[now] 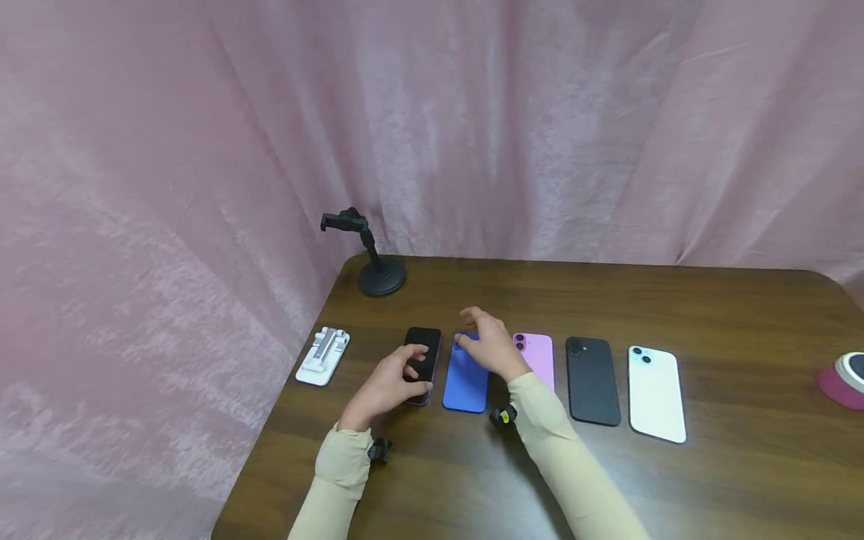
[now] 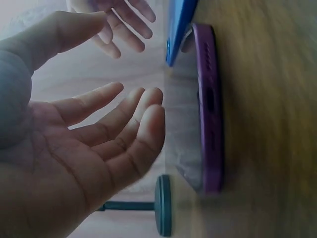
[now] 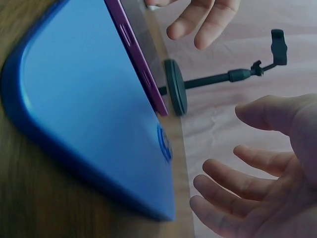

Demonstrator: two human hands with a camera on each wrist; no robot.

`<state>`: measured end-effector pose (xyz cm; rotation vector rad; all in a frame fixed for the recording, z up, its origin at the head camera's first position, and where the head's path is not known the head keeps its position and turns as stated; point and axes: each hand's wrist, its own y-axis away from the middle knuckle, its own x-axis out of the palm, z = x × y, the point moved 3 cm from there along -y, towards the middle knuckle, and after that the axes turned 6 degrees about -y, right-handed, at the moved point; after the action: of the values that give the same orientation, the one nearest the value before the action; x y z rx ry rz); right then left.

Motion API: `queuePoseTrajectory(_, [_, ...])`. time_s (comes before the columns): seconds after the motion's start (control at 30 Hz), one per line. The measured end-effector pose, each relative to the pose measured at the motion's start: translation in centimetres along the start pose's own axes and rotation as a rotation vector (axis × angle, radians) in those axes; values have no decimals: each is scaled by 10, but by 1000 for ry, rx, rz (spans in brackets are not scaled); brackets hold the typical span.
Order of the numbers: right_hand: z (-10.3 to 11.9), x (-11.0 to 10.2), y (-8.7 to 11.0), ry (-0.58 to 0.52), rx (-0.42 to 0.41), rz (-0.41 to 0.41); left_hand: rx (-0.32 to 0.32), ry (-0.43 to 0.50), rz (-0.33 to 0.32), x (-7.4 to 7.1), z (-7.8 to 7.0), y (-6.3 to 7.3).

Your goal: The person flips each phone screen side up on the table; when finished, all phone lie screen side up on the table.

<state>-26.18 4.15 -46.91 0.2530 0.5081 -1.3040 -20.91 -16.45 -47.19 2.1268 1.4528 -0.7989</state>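
Though rounded, smooth blue phone (image 1: pixel 466 382) on woodgrain table (image 1: pixel 729 322)

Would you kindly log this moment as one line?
left hand: empty, above black-screened phone | right hand: empty, above blue phone | pink phone, dark phone, white phone: backs up | phone stand: upright

Head view looking down over table (image 1: pixel 736 330), wrist views low, close, sharing blue phone (image 3: pixel 94 99)

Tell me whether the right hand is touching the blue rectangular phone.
Apart. The right wrist view shows a clear gap between the fingers of the right hand and the blue rectangular phone.
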Motion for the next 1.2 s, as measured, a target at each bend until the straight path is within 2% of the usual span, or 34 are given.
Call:
queuePoseTrajectory(0.23, [-6,-9,4,18,41,11,1,28,53,6,-15,-9])
queuePoseTrajectory(0.43, [-10,-8,5,38,54,48,-16,-8,101,17,-24,-11])
queuePoseTrajectory(0.67, [-12,-7,8,78,57,76,0,-68,120,32,-27,-14])
queuePoseTrajectory(0.87, [-15,-6,8,116,81,104,22,-115,172,42,-27,-14])
queuePoseTrajectory(1.2, [-17,-9,6,193,95,150,-30,-223,194,49,-31,-11])
